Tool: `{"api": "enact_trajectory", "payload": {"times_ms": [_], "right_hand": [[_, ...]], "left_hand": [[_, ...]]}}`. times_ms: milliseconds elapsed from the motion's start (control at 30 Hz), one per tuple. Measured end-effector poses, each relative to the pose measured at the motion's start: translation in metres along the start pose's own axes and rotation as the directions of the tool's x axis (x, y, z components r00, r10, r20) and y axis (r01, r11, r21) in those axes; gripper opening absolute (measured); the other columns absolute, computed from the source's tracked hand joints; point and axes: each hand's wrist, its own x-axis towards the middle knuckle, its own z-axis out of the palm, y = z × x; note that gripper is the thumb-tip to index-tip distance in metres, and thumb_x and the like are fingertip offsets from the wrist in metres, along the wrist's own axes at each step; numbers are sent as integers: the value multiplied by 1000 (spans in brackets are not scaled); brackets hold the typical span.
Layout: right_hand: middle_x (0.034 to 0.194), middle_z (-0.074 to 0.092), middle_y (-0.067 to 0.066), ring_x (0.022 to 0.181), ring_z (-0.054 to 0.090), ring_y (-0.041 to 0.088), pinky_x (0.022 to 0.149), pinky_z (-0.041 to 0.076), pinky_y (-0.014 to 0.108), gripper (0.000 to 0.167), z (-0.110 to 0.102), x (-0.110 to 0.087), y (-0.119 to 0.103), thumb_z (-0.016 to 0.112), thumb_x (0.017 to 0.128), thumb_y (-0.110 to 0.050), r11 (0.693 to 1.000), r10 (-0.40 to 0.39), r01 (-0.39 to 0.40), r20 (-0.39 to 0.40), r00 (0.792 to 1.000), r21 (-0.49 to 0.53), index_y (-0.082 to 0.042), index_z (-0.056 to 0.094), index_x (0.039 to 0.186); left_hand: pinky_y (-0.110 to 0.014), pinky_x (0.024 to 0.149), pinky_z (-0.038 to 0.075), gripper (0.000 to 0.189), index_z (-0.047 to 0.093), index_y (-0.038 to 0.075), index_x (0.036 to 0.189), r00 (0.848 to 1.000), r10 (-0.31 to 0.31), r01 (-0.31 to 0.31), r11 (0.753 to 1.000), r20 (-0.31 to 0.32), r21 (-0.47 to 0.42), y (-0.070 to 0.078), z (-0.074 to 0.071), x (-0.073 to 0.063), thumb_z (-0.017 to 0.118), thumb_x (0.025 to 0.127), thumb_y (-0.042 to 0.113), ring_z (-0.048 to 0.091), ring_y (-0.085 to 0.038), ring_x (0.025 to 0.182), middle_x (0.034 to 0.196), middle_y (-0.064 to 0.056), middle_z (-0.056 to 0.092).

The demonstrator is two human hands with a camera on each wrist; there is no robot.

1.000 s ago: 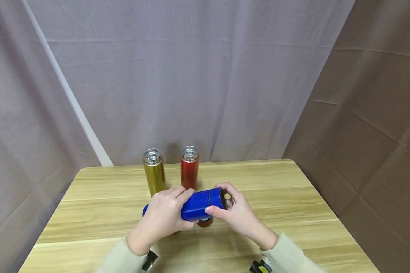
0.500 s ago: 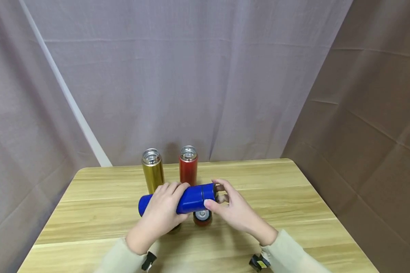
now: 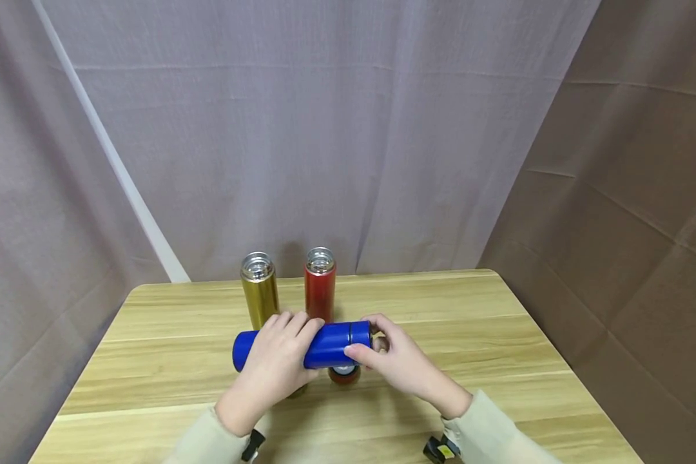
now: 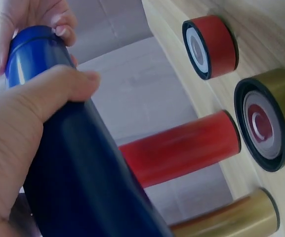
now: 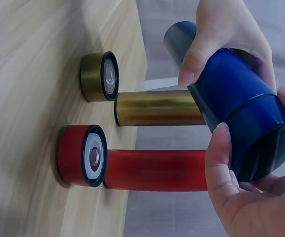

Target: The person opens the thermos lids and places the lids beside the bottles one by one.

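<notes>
A blue thermos bottle (image 3: 327,345) lies almost level above the table, its base to the left. My left hand (image 3: 278,354) grips the middle of its body from above, thumb across the near side in the left wrist view. At the other end, my right hand (image 3: 401,357) holds the blue lid (image 5: 263,116) between thumb and fingers. A dark seam shows between lid and body. Behind the bottle stand a gold thermos (image 3: 262,299) and a red thermos (image 3: 320,293), both upright with bare metal mouths.
On the wooden table (image 3: 499,361) below the held bottle sit a red lid (image 5: 75,155) and a gold lid (image 5: 94,76), inner sides up. Grey curtain (image 3: 348,129) hangs behind the table, brown cloth (image 3: 632,225) on the right.
Both hands have shifted a little left with the blue thermos, which has turned from a slant to nearly level. My right hand has stayed at the lid end throughout.
</notes>
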Motion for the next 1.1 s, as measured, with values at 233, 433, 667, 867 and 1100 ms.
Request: {"api": "enact_trajectory", "payload": {"times_ms": [233, 433, 667, 867, 1100], "right_hand": [[111, 58, 2, 89, 61, 17, 75, 56, 34, 56, 1, -8, -1, 74, 84, -38, 960, -208, 212, 39, 977, -182, -17, 47, 129], [133, 46, -7, 117, 51, 11, 97, 47, 36, 64, 3, -9, -3, 74, 85, -31, 732, -480, 482, 137, 866, -481, -18, 42, 138], [135, 44, -5, 110, 53, 12, 89, 51, 32, 81, 5, -9, -3, 76, 81, -44, 882, -327, 299, -14, 945, -365, -30, 31, 147], [99, 59, 0, 83, 57, 16, 69, 51, 34, 61, 6, -6, -6, 65, 85, -57, 969, -39, 10, -114, 993, -245, -22, 48, 132], [88, 61, 1, 79, 57, 18, 63, 50, 32, 51, 4, -2, -4, 69, 83, -53, 980, -24, 8, -78, 997, -198, -16, 58, 117]], "left_hand": [[-39, 79, 50, 71, 60, 16, 116, 999, 6, -4, 999, 48, -39, -5, -4, -1, 86, 58, 44, 60, -22, 90, 100, 1, 62], [-40, 84, 51, 71, 60, 19, 122, 986, -66, 87, 987, 150, -138, -8, -5, -6, 85, 61, 45, 62, -19, 93, 105, 3, 65], [-44, 91, 45, 76, 56, 14, 128, 995, -79, 87, 988, 63, -128, -5, 0, -6, 87, 63, 37, 58, -25, 102, 112, -3, 63], [-47, 94, 41, 82, 54, 14, 130, 999, -43, 42, 999, -5, -34, -1, -1, -5, 91, 60, 33, 55, -30, 106, 118, -6, 61], [-46, 93, 41, 82, 56, 14, 130, 999, -23, 22, 1000, -23, -15, -2, -2, -5, 92, 59, 32, 55, -30, 106, 116, -6, 62]]}}
